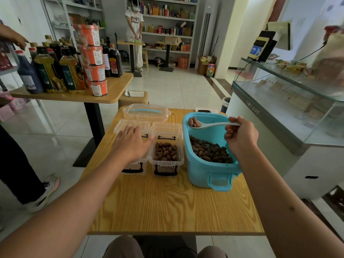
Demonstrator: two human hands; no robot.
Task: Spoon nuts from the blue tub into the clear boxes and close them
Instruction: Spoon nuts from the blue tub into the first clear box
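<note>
My right hand (240, 135) pinches the spoon (210, 125) handle, so I keep its nuts (193, 121) level, swinging left to the box (166, 153) my spread left hand (133, 141) steadies.

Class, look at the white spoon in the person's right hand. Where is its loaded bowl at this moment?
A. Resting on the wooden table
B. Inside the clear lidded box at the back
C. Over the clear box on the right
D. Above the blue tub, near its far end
D: the white plastic spoon, gripped by the right hand, carries a few brown nuts above the far end of the blue plastic tub.
</note>
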